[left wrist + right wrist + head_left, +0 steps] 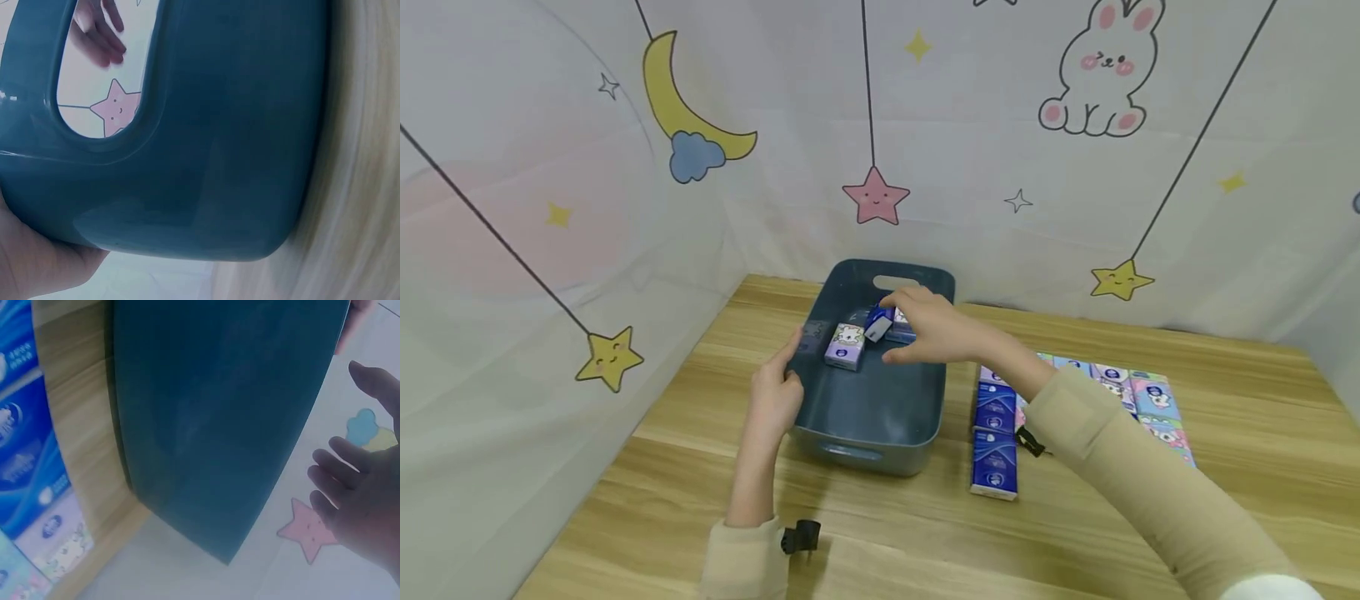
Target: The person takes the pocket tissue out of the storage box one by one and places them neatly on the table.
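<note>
A dark blue-green plastic bin (872, 408) with handle holes stands on the wooden table. My left hand (775, 393) grips its left side wall at the rim; the same hand (37, 256) shows at the bin's edge in the left wrist view. Over the bin's right half is my right hand (928, 327), its fingers parted and holding nothing. The right wrist view shows this hand (362, 481) with its fingers spread apart. Below its fingertips a blue tissue pack (877, 323) lies tilted inside the bin. A lilac tissue pack (846, 347) with a cartoon lies to its left, and another pack is partly hidden by the right hand.
Right of the bin, tissue packs lie in rows, with blue packs (995, 462) nearest the bin and pastel cartoon packs (1156, 396) farther right. My right sleeve (1097, 425) covers part of them. A white printed curtain (970, 208) hangs behind the wooden table (865, 542).
</note>
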### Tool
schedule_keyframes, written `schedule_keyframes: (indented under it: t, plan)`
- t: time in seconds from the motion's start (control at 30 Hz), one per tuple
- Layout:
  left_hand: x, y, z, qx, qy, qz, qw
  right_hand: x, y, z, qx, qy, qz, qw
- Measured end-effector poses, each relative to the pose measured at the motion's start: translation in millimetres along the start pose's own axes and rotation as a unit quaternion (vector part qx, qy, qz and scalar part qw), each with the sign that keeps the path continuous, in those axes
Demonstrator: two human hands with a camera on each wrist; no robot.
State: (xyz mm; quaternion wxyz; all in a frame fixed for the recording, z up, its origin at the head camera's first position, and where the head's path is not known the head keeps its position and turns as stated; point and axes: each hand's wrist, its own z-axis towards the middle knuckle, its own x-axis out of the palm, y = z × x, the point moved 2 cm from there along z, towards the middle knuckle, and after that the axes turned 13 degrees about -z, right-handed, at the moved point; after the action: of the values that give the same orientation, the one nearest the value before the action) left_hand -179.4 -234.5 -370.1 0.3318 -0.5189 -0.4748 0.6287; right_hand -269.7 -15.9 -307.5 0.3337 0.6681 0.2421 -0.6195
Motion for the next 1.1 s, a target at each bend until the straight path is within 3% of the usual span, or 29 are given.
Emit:
schedule_keyframes:
  t: [0.23, 0.47, 0.63, 0.87, 1.1]
  plan:
    - [-5.3, 0.9, -0.8, -0.003, -0.003, 0.005, 1.0000, 5, 20, 43, -0.022, 0.077, -0.077, 0.994]
    - [-8.3, 2.7, -2.3, -0.006, -0.006, 0.008, 0.9999, 21, 35, 74, -0.017, 0.159, -0.172, 0.972]
    - [-8.4, 4.6, -2.7, -0.007, -0.002, 0.005, 1.0000, 43, 37, 94, -0.010, 0.189, -0.212, 0.959]
    - [-7.0, 4.9, -3.8, -0.008, 0.000, 0.014, 0.9999, 54, 45, 102, 0.003, 0.213, -0.250, 0.945]
    - [-2.4, 2.4, 0.1, 0.000, 0.001, 0.004, 1.0000, 62, 31, 104, 0.019, 0.208, -0.247, 0.946]
